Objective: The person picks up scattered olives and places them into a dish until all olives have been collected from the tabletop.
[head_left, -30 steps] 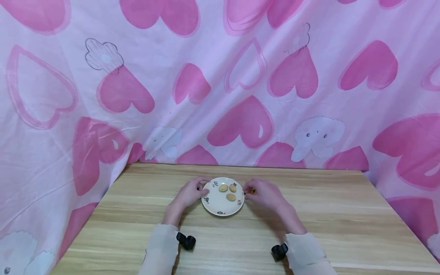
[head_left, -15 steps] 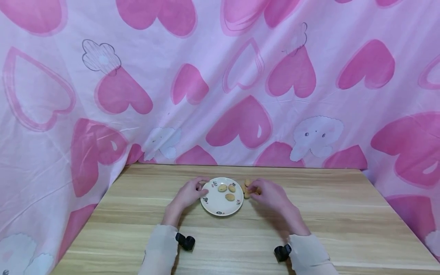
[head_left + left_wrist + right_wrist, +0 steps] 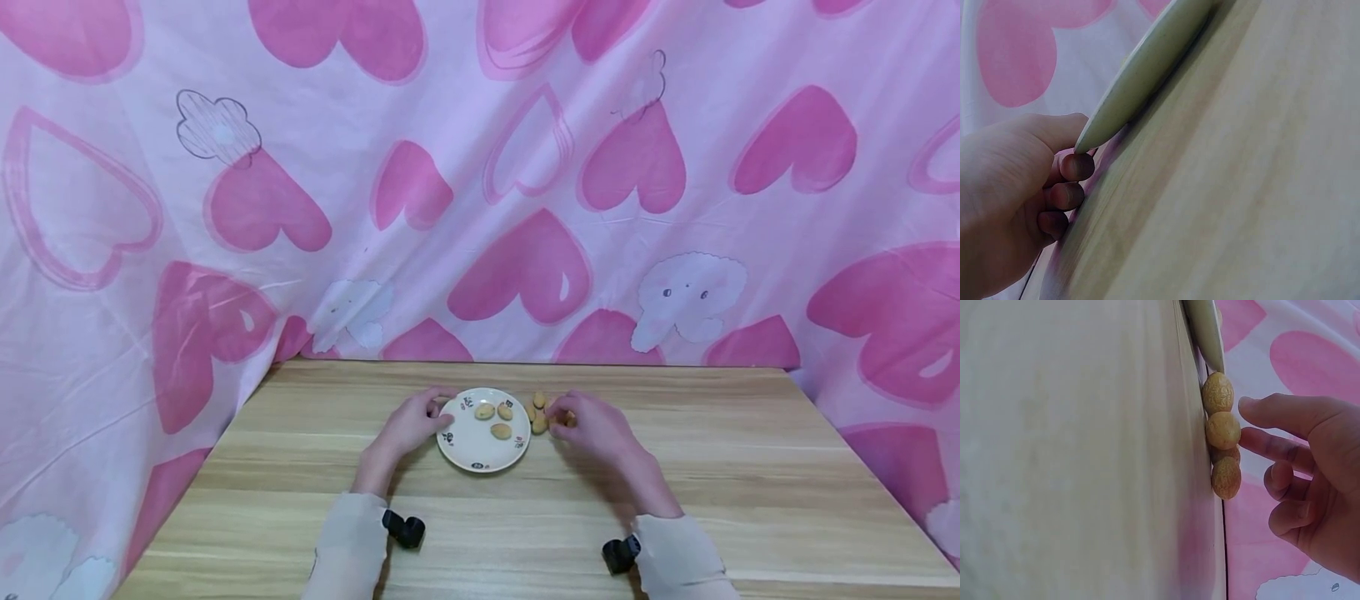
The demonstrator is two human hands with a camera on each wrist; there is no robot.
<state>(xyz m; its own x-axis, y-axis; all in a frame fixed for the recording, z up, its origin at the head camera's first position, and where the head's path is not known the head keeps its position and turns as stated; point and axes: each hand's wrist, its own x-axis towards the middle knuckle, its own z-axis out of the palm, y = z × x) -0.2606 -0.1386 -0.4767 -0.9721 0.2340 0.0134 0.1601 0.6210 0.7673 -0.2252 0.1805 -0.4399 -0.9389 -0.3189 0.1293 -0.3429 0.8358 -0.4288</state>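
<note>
A round white plate with small dark and red prints around its border stands near the back of the table. On it lie three tan oval, wrinkled nut-like pieces. My left hand pinches the plate's left rim, thumb over the edge and fingertips below it, as the left wrist view shows. To the right of the plate several more nut-like pieces sit bunched on the table. Close over these is my right hand, its thumb and forefinger apart with the tips right at the pieces and the other fingers bent.
A wooden table carries everything and ends a little behind the plate. Behind it hangs a pink cloth with heart prints. Each wrist has a small black camera at the cuff.
My right hand has drawn slightly right from the plate's edge, and its thumb and forefinger have parted. Nut-like pieces beside the plate now show. The left hand keeps its hold on the rim.
</note>
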